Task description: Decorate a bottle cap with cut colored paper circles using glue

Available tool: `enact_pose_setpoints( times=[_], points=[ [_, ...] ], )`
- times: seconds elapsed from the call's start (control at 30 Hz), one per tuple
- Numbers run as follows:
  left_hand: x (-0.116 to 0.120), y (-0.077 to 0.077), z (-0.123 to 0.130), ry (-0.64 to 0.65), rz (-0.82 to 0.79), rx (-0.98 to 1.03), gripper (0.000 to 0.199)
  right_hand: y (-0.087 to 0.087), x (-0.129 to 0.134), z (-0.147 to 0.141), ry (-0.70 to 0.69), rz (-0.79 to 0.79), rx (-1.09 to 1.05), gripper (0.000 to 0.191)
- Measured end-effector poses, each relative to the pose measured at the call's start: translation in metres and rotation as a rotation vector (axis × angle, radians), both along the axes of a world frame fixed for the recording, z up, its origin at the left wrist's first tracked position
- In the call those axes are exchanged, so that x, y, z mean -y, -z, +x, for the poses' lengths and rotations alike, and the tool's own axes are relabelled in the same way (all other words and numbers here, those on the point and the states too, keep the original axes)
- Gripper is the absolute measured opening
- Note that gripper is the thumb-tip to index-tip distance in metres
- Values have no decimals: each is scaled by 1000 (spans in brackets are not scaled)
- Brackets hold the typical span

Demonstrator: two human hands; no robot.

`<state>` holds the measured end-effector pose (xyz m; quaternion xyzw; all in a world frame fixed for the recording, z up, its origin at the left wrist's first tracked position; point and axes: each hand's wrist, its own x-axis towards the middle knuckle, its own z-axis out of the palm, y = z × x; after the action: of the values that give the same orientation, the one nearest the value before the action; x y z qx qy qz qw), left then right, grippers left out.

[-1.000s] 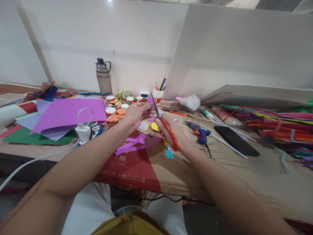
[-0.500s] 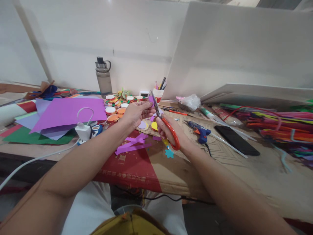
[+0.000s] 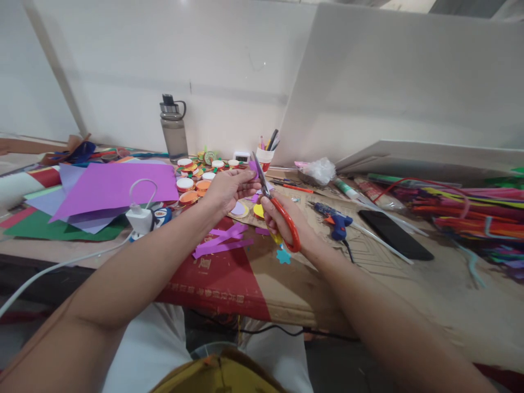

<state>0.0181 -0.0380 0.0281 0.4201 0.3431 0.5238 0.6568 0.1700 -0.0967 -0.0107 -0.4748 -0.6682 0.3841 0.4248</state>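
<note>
My left hand [image 3: 232, 190] pinches a small piece of purple paper [image 3: 254, 168] above the table. Red-handled scissors [image 3: 286, 221] are gripped in my right hand [image 3: 282, 215], their blades pointing up and away right beside the paper. Whether the blades touch the paper, I cannot tell. Below my hands lie several purple paper strips [image 3: 225, 243] on red-printed cardboard [image 3: 221, 284]. A teal star-shaped piece [image 3: 283, 256] hangs or lies just under the scissors' handles. Close to my left hand are several small round pieces with white or orange tops [image 3: 188, 197].
Purple sheets [image 3: 123, 183] and other coloured paper are stacked at left, beside a white charger plug [image 3: 138, 218]. A water bottle [image 3: 173, 131] and a pen cup [image 3: 265, 156] stand at the back. On the right lie a blue glue gun [image 3: 339, 225], a black phone [image 3: 395, 234] and colourful pipe cleaners [image 3: 475, 204].
Both hands keep nearly the same place and hold. The scissors have shifted very slightly; otherwise the view has hardly moved.
</note>
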Motion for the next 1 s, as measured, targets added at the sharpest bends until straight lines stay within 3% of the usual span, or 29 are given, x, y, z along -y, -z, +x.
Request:
enact_pose_setpoints(
  times=[0.57,1.0],
  points=[
    [1,-1,-1,2,4,-14,11,2,1,-1,43,34,34,39],
    [-2,0,-1,15,4,-13,10,-5,8,-10,103,-91,-53,38]
  ],
)
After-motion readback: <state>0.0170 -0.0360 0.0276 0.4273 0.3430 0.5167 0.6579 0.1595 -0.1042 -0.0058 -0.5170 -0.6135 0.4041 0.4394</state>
